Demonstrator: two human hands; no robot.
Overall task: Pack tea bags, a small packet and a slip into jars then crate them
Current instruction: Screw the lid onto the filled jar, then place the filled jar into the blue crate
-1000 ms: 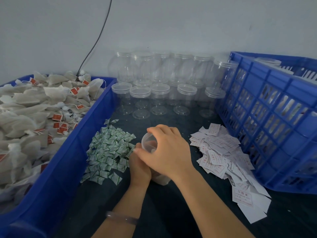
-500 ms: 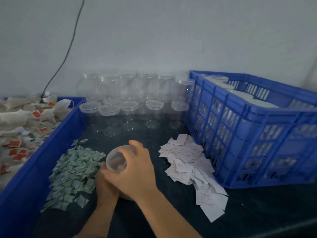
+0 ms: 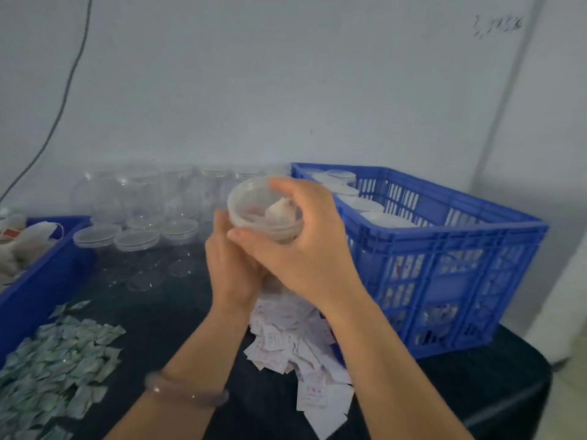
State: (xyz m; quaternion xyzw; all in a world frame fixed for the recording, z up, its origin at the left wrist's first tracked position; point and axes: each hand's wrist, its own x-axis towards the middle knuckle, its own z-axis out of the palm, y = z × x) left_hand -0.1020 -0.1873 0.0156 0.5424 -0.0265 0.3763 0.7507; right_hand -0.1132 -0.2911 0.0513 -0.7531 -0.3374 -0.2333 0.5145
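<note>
The jar (image 3: 263, 211) has come up off the tabletop (image 3: 158, 312) since the earlier frame and now hangs in the air just beside the near-left corner of the blue crate (image 3: 444, 265), roughly level with its rim and tilted so its lidded top faces the camera. Both hands are clamped on it: the right hand (image 3: 305, 249) curls fingers and thumb round the lid end, and the left hand (image 3: 232, 268) grips the body from below, partly hidden behind the right. A pale tea bag (image 3: 281, 208) shows through the clear lid. Inside the crate, packed jars (image 3: 365, 201) stand in a row along its left side. A pile of white slips (image 3: 286, 341) lies on the tabletop under the forearms, beside the crate. Small packets (image 3: 57, 354) are scattered at lower left, next to a blue tray (image 3: 38, 281). Empty jars (image 3: 139, 192) line the wall, with loose lids (image 3: 136, 239) in front of them. A bracelet (image 3: 187, 389) circles the left wrist
</note>
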